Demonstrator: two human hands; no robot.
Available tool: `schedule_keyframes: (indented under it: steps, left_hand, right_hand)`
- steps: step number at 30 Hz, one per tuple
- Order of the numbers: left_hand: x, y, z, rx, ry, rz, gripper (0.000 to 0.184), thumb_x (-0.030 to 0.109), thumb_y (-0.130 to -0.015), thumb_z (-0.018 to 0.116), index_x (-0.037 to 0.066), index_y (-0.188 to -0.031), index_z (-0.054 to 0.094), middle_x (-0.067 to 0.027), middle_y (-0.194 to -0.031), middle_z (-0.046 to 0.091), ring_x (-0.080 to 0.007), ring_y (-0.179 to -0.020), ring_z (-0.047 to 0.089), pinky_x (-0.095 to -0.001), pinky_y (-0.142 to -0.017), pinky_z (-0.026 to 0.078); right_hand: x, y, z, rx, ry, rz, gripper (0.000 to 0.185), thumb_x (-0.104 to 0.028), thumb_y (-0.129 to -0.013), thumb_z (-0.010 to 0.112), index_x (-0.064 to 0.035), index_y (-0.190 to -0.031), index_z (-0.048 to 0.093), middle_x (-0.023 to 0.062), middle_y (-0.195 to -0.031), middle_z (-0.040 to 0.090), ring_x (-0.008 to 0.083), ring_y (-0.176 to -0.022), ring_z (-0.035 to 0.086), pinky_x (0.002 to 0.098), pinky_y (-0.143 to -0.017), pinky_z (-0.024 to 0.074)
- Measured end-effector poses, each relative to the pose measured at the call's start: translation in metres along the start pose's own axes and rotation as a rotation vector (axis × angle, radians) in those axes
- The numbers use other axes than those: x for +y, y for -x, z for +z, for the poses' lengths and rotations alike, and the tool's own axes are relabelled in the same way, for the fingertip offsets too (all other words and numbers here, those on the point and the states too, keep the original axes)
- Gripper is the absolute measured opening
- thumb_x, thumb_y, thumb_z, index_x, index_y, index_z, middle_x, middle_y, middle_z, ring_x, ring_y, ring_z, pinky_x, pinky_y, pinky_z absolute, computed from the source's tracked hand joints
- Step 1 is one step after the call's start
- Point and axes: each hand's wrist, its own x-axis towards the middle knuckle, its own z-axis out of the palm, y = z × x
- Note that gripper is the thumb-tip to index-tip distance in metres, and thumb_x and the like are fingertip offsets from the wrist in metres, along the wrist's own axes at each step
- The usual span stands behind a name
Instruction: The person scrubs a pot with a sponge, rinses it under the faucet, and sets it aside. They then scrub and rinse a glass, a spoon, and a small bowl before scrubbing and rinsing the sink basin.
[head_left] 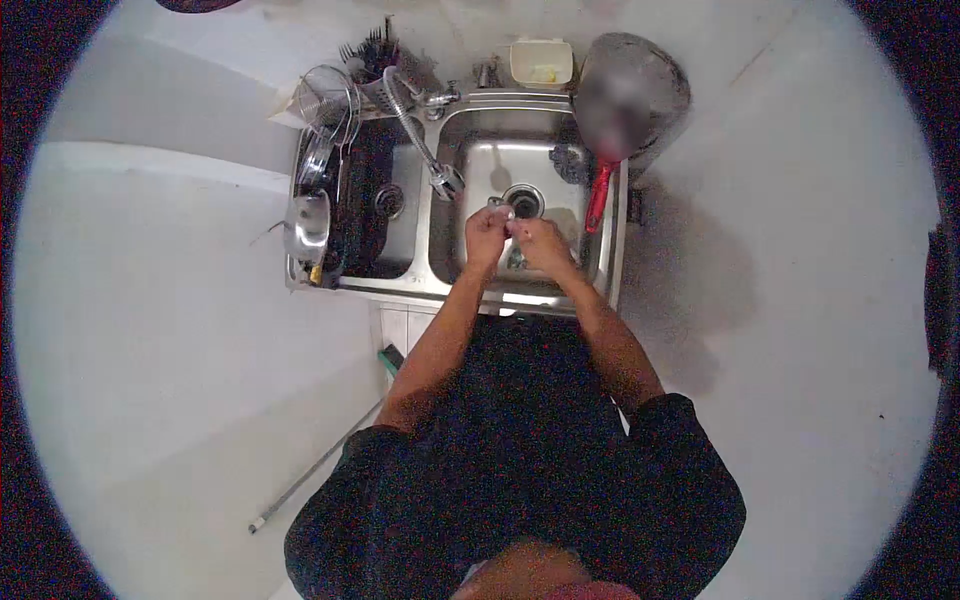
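Over the right basin of a steel sink (470, 140), my left hand (487, 236) and my right hand (541, 245) meet fingertip to fingertip. Both hands have their fingers closed around something small and pale that I cannot make out. Just beyond them lies the round drain (524, 203). A spoon-like shape (499, 174) shows on the basin floor behind my left hand. The faucet head (447, 183) hangs to the left of my hands, above the divider. A dark scrubber or cloth (569, 163) rests toward the basin's back right.
A pan with a red handle (600, 197) overhangs the sink's right edge. At the back stand a pale container (541, 63) and a utensil holder (379, 90). Strainers (330, 100) and a metal bowl (308, 228) line the left side. A long pole (315, 470) leans at lower left.
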Motion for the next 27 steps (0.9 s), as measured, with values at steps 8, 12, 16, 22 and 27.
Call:
schedule_keyframes:
  steps: [8,12,16,22,27]
  left_hand:
    - [-0.009,-0.028,-0.011,0.208,0.2,-0.031,0.017,0.01,-0.089,0.06,0.002,-0.078,0.052,-0.0077,-0.069,0.06,-0.0157,-0.057,0.06,-0.0307,-0.053,0.053]
    - [-0.001,-0.013,-0.01,0.1,0.178,-0.203,0.013,0.013,-0.093,0.051,0.001,-0.091,0.057,-0.0101,-0.079,0.065,-0.0164,-0.066,0.063,-0.0319,-0.056,0.055]
    - [-0.005,-0.006,-0.015,0.077,0.15,-0.258,0.014,0.014,-0.093,0.049,0.004,-0.096,0.058,-0.008,-0.08,0.066,-0.0145,-0.062,0.061,-0.0249,-0.051,0.046]
    - [-0.014,-0.018,-0.047,0.183,0.169,-0.255,0.018,0.018,-0.093,0.051,0.004,-0.1,0.059,-0.0045,-0.067,0.059,-0.0126,-0.054,0.054,-0.0254,-0.046,0.042]
    - [-0.015,-0.019,-0.051,0.027,0.018,-0.311,0.021,0.02,-0.096,0.047,0.003,-0.096,0.06,-0.002,-0.059,0.052,-0.0112,-0.045,0.047,-0.0265,-0.04,0.039]
  right_hand:
    - [0.014,0.006,0.01,0.053,0.049,-0.036,0.021,-0.019,-0.092,0.051,-0.0048,-0.099,0.065,0.0185,-0.08,0.065,0.0329,-0.072,0.066,0.0438,-0.067,0.0494]
    - [0.005,0.008,0.012,0.095,-0.078,-0.002,0.024,-0.021,-0.09,0.056,-0.0059,-0.106,0.064,0.0191,-0.085,0.066,0.0328,-0.078,0.066,0.0421,-0.07,0.05]
    - [0.001,0.013,0.015,0.076,-0.172,0.019,0.029,-0.025,-0.089,0.059,-0.0056,-0.111,0.062,0.0207,-0.094,0.066,0.0333,-0.087,0.065,0.0401,-0.077,0.0501]
    - [0.068,0.002,0.037,0.235,0.026,-0.166,0.022,-0.02,-0.087,0.062,-0.0004,-0.099,0.064,0.0144,-0.087,0.065,0.0221,-0.081,0.062,0.0378,-0.074,0.048]
    - [0.021,-0.004,0.007,0.266,-0.156,-0.316,0.039,-0.006,-0.083,0.066,-0.0042,-0.12,0.055,0.0126,-0.085,0.063,0.0133,-0.071,0.056,0.0279,-0.065,0.0464]
